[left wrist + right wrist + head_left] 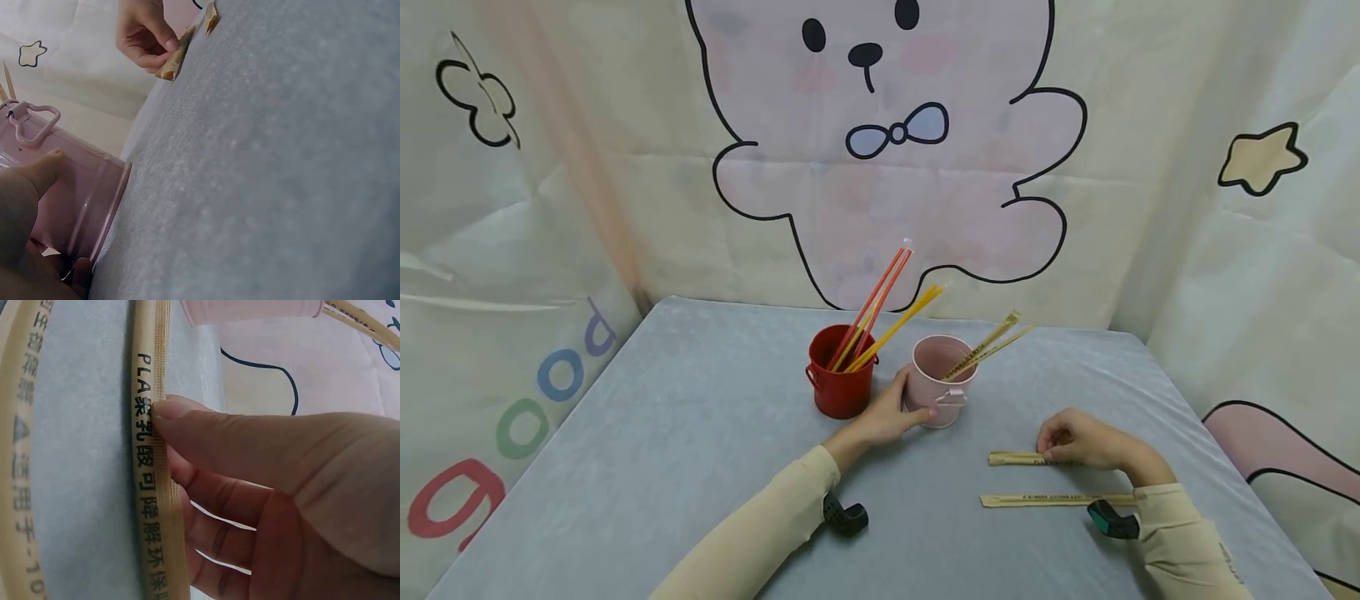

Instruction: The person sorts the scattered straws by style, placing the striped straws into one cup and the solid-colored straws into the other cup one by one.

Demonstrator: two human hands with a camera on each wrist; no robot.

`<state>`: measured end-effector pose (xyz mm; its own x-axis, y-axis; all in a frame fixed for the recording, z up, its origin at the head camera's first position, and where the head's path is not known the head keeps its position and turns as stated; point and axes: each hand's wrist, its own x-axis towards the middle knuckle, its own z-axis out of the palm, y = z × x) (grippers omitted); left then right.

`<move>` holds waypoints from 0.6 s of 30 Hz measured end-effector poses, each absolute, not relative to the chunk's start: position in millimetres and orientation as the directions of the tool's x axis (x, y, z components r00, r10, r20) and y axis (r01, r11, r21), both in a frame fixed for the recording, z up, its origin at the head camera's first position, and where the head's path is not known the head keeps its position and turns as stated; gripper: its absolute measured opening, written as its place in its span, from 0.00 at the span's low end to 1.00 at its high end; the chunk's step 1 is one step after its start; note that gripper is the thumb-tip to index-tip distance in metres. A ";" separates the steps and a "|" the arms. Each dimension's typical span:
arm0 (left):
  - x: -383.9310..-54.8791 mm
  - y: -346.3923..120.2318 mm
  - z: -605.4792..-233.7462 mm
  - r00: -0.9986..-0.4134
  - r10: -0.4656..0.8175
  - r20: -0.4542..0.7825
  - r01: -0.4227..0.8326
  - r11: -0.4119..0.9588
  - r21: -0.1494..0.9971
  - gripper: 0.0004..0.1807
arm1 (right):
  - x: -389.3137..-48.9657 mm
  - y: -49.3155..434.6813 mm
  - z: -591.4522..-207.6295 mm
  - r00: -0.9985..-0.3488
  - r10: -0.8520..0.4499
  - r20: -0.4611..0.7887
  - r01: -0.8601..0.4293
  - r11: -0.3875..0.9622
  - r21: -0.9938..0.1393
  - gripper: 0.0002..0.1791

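A small pink metal bucket (936,400) stands upright on the table with paper-wrapped straws (992,346) leaning out to its right. My left hand (887,410) grips it low on its side, thumb across the front below the handle. Over on the right, my right hand (1093,442) pinches a paper-wrapped straw (153,444) between thumb and fingers; its brown wrapper carries printed black lettering. That straw lies at table level, partly hidden by the hand in the head view. Nearer to me a second wrapped straw (1052,501) lies parallel to it, its right end under the wrist.
Left of the pink bucket stands a red bucket (842,396) holding red straws (880,292) and yellow straws (906,321). A grey-blue cloth covers the table (700,417). Behind it hangs a printed curtain (647,192). Black wrist devices sit at both sleeves.
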<state>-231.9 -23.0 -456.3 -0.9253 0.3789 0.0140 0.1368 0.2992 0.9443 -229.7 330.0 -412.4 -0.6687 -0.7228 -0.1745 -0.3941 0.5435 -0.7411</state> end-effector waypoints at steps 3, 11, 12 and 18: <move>-231.9 -22.8 -456.0 -0.925 0.380 0.014 0.136 0.297 0.945 0.46 | -229.1 329.4 -410.4 -0.676 -0.716 -0.173 -0.397 0.552 -0.733 0.04; -231.4 -21.7 -454.6 -0.923 0.383 0.015 0.126 0.268 0.955 0.47 | -226.8 329.6 -410.0 -0.679 -0.717 -0.158 -0.394 0.538 -0.746 0.04; -231.6 -21.9 -454.6 -0.924 0.383 0.011 0.123 0.269 0.955 0.47 | -226.8 329.6 -409.9 -0.675 -0.721 -0.153 -0.395 0.529 -0.751 0.04; -233.5 -21.8 -456.6 -0.924 0.382 0.010 0.122 0.270 0.955 0.47 | -228.9 330.6 -407.2 -0.643 -0.753 -0.137 -0.414 0.493 -0.765 0.07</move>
